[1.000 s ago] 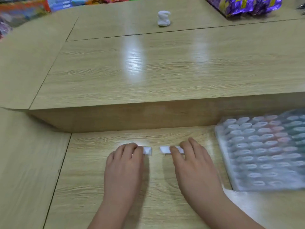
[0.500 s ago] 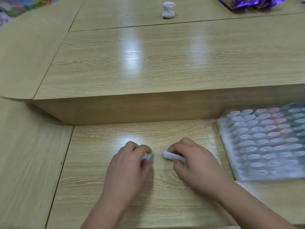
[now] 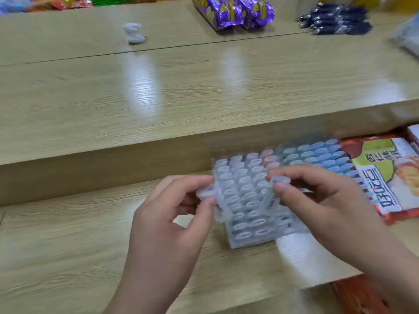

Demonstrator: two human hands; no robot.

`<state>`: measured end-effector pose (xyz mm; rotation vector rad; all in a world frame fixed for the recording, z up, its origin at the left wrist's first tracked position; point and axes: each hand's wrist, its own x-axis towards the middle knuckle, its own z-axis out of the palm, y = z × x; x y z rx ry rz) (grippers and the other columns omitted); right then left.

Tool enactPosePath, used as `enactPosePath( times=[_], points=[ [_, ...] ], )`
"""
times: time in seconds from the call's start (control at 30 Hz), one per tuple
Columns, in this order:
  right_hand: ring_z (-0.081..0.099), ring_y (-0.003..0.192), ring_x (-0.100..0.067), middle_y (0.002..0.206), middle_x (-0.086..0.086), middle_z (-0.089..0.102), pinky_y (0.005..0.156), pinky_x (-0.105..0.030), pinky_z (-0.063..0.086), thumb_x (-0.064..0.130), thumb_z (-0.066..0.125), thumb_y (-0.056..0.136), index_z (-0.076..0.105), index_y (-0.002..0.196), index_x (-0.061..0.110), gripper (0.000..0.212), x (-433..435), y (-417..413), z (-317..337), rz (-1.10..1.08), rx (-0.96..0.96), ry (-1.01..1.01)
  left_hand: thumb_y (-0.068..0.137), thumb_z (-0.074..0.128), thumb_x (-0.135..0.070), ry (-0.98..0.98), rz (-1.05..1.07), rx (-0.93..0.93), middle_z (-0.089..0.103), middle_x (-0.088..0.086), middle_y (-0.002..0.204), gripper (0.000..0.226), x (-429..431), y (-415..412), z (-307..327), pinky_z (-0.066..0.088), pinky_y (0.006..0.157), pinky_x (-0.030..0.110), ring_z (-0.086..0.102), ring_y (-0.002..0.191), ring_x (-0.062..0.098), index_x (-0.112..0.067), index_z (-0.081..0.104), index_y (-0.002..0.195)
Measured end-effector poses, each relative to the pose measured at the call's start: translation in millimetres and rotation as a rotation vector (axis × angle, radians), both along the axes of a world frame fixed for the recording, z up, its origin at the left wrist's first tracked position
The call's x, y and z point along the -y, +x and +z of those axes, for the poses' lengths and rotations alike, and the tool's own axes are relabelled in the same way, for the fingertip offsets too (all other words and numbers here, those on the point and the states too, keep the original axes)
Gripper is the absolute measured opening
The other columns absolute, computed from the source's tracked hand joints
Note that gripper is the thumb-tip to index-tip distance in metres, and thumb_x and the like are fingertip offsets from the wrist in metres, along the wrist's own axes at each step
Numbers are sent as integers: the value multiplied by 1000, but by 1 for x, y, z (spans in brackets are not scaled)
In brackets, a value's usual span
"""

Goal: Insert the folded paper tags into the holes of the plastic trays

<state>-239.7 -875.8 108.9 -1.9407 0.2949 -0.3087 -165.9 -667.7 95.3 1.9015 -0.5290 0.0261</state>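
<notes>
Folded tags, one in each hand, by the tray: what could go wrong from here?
The left hand and right hand each pinch a tag near one end; the left tag or right tag may bend or slip when pushed. The holes of the plastic tray sit close together, so a tag may enter the wrong one. Neither hand seems to hold the tray; it may slide.

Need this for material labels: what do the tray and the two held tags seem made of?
Tray: likely thin moulded plastic, translucent and glossy, cells catching light. Left tag, right tag: probably white paper, matte, dark print; blur leaves it open.
</notes>
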Motion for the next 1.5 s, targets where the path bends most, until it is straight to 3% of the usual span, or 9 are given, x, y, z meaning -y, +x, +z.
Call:
enactPosePath(
  times=[0.17,0.3,0.57,0.77,0.9,1.0,1.1,1.33,1.5],
  points=[
    [63,76,-14,89,7,66,68,-26,51,39,63,79,71,94,33,17,59,-27,-9,-19,-23,-65,85,69,-29,53,-63,162,67,-20,97,15,55,-30,-4,44,79,8,65,90,0,-31,74,99],
    [62,77,-11,91,10,66,66,-14,45,32,67,88,66,92,39,8,77,-34,-26,15,-32,-211,85,69,-27,64,-70,283,69,-18,94,14,85,-50,-21,50,83,26,65,94,9,-21,78,95],
    [57,84,4,92,21,61,72,-19,46,32,65,88,69,101,32,14,80,-34,-49,175,-59,-464,86,72,-24,157,-37,363,70,-18,98,14,108,-62,-63,53,81,46,62,103,20,-25,78,99],
    [62,79,-16,89,15,67,57,-29,52,37,54,91,73,102,29,23,77,-36,-48,241,-7,-752,91,69,-28,215,-31,423,68,-21,105,15,106,-67,-76,48,90,38,60,109,17,-31,75,104],
    [62,78,-18,82,13,64,53,-32,51,36,52,89,67,92,28,18,75,-40,-49,244,-11,-799,95,63,-30,278,4,501,69,-17,97,11,110,-68,-79,39,93,27,59,102,15,-29,73,101],
    [60,77,-20,86,13,65,56,-35,51,26,66,87,69,89,27,4,74,-40,-52,278,-14,-823,93,65,-21,348,25,600,71,-11,91,12,113,-72,-80,43,88,31,60,97,18,-24,74,86],
    [59,78,-20,92,13,66,59,-35,51,19,65,85,71,93,26,12,74,-42,-53,305,-15,-808,85,74,-13,411,0,707,72,-3,87,10,116,-78,-85,46,80,34,60,93,21,-20,77,78],
    [59,85,-23,99,3,65,60,-37,53,20,49,89,74,106,20,30,73,-49,-53,272,10,-755,99,54,-19,416,72,683,70,9,87,29,116,-86,-84,52,80,38,63,94,28,-21,82,91],
    [59,92,-23,109,0,64,75,-33,51,11,54,84,72,111,16,33,67,-62,-54,190,80,-779,74,64,-1,471,72,680,72,13,107,40,101,-86,-79,55,86,46,70,105,32,-24,81,102]
  ],
)
